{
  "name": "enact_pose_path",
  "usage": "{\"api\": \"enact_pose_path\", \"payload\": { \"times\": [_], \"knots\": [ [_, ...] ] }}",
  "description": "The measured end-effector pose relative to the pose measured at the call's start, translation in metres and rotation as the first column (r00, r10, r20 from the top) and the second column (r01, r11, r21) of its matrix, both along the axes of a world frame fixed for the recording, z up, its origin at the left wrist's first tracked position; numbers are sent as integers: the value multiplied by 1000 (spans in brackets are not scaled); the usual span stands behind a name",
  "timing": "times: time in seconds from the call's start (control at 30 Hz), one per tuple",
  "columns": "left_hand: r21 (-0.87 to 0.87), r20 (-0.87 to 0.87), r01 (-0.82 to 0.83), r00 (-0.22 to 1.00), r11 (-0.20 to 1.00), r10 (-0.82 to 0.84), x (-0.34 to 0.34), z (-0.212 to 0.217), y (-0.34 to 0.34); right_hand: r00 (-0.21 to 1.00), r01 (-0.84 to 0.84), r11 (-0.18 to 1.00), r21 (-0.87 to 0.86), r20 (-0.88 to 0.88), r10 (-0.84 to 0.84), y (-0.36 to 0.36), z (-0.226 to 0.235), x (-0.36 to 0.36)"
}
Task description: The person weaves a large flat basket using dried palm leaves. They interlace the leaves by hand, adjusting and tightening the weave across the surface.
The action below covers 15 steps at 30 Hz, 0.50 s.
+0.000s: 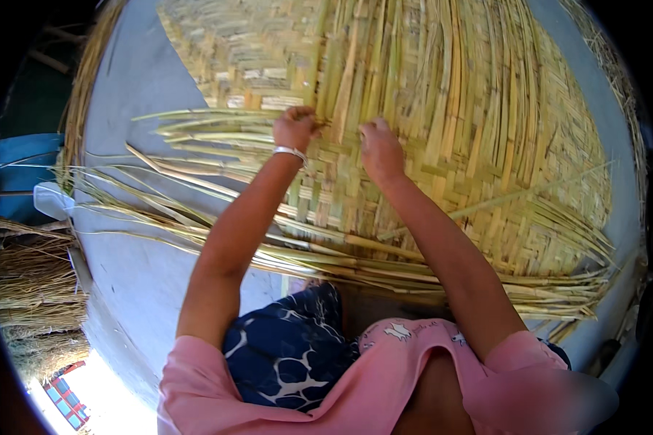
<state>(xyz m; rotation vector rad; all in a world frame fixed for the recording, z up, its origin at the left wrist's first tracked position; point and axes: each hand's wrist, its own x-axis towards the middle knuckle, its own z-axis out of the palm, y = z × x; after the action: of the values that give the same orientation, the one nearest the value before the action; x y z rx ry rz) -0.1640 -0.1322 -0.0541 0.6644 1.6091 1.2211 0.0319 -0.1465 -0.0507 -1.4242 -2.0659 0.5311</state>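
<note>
A large woven mat (232, 43) of split reed strips spreads out in front of me, greenish-yellow and tan. My left hand (295, 130), with a white bangle (290, 151) at the wrist, is closed in a pinch on a reed strip at the mat's weave, beside the cross strips (225, 136) that stick out to the left. Just right of it, my right hand (382, 148) is closed low over the lengthwise strips (442, 80). Its fingertips hide whatever they grip. Long loose strips run away from me between and beyond both hands.
A bundle of loose reed strips (384, 272) lies across the mat's near edge, by my knees. Grey floor (134, 72) shows at the left. Stacked dry stalks (29, 283), a white plastic container (52, 200) and a blue object (22, 156) stand along the left side.
</note>
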Motion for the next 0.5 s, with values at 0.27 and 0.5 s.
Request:
{"api": "enact_pose_path", "payload": {
  "times": [0.27,0.5],
  "knots": [
    [-24,171,-119,978,993,121,-34,10,-6,869,-343,939,7,383,314,7,19,16],
    [-60,408,-86,907,995,102,-93,14,-18,883,-408,913,4,254,394,16,71,-42]
  ]
}}
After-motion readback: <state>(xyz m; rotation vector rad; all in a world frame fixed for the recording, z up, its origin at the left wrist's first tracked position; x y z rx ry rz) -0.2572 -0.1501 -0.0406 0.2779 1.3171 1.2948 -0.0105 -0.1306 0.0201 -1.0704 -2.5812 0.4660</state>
